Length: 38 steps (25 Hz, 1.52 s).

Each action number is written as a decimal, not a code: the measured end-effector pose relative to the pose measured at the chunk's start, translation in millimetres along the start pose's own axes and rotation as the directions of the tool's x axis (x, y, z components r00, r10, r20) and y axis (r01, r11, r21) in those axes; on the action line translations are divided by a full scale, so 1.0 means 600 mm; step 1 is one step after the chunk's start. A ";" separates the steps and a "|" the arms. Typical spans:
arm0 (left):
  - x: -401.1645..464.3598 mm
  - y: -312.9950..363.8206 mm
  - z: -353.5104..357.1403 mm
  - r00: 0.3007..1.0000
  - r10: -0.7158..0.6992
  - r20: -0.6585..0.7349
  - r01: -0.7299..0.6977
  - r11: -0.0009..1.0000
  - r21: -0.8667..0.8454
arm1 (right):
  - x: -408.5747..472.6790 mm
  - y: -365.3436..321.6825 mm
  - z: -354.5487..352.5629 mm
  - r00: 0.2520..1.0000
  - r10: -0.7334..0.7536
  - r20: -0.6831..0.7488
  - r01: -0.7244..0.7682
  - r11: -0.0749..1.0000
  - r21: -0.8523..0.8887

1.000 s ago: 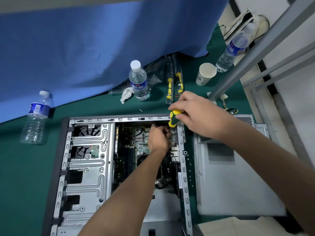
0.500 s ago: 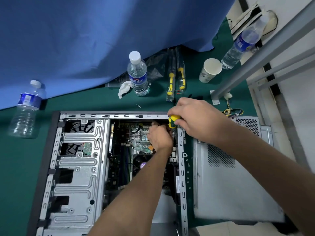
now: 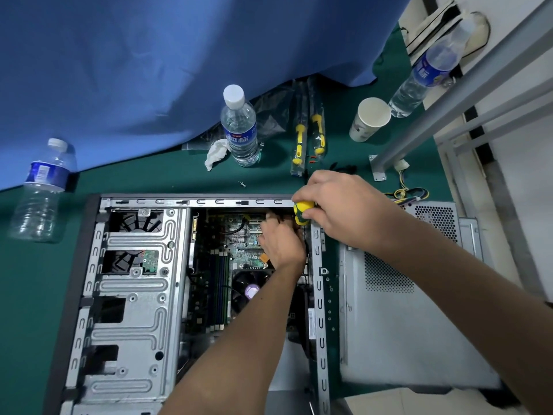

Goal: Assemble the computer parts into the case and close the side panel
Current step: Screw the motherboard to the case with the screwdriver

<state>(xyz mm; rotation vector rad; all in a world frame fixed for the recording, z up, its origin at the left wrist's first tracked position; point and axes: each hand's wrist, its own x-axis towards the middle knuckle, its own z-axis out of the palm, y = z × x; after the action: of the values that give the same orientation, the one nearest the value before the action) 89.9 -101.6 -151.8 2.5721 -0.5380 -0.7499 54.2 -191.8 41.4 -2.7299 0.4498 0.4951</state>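
Far left edge of the green table [image 3: 30, 295]: plastic bottle [image 3: 42, 190], half under the blue cloth [image 3: 149, 70]. Not in the way.

Computer case [image 3: 134, 295] lies open-side up at the table's near edge, drive cage left, motherboard [image 3: 236, 235] exposed in the middle with RAM sticks and the CPU fan [image 3: 248, 290] seated. Looks mostly populated; wiring at the top right corner is hidden by the hands.

Loose screw [image 3: 242, 184] on the table just beyond the case's top rail; second bottle [image 3: 239, 127] and spare screwdrivers [image 3: 308, 139] further back.

Left hand [image 3: 281, 244] is down inside the case's top right corner, fingers curled around something I can't make out. Right hand [image 3: 344, 208] grips the yellow-green screwdriver [image 3: 302, 212], fingers wrapped around the handle, tip pointing down into that same corner.

Risks, my read: tip slips off the screw and gouges the board or the left fingers, since both are crowded there. A dropped screw could vanish under the board.

Side panel [image 3: 404, 324] lies flat on the table just right of the case, still off. Paper cup [image 3: 369, 118] and third bottle [image 3: 425, 73] at the far right corner.
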 end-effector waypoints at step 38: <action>-0.130 -0.310 -0.277 0.916 0.357 -0.185 -0.267 0.884 0.385 | 0.013 -0.082 0.015 0.996 0.082 -0.031 -0.088 0.918 -0.386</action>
<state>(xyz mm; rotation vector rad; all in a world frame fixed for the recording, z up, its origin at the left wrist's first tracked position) 170.1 136.5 -79.9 2.7391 -1.0568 -0.2219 76.3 -146.1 43.0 -3.1043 0.5243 0.6489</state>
